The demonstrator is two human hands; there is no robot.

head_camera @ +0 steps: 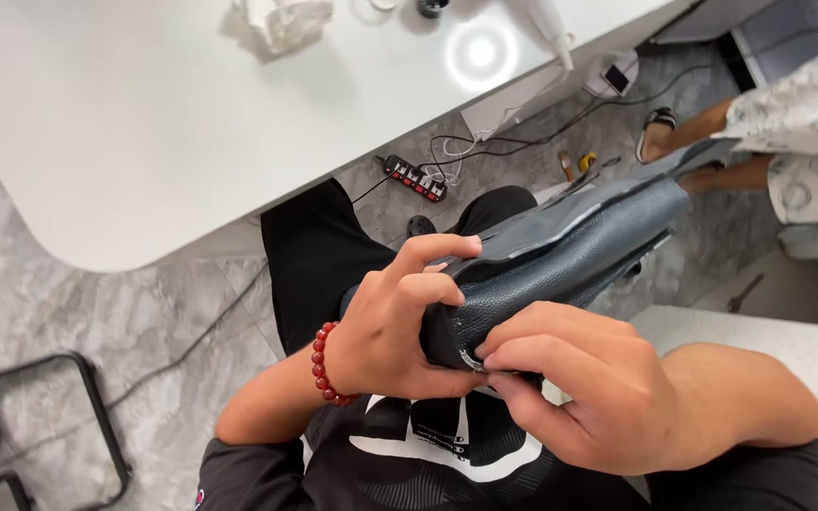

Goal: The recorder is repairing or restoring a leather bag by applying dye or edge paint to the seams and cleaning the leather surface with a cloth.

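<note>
1. Your two hands hold the dark leather bag (560, 255) over your lap, below the rounded edge of the white table (144, 142). Past your fingertips the bag runs up and to the right, clear of the table edge, with open grey floor (68, 312) to the left of your left hand (395, 326).
2. Your left hand is closed around the near end of the bag, thumb and forefinger pinching its upper rim; a red bead bracelet (322, 364) sits on that wrist.
3. Your right hand (584, 393) is curled, fingertips pressed together on the bag's lower near corner, just beside the left fingers.
4. The bag is dark grey-black pebbled leather with a lighter raw edge along the top and small metal hardware at the corner under your right fingers.
5. What the right fingertips pinch is too small to make out. The bag's underside is hidden, and the far end overlaps another person's sandalled foot (657, 132). A power strip (414, 177) lies on the floor beyond your left fingers.
</note>
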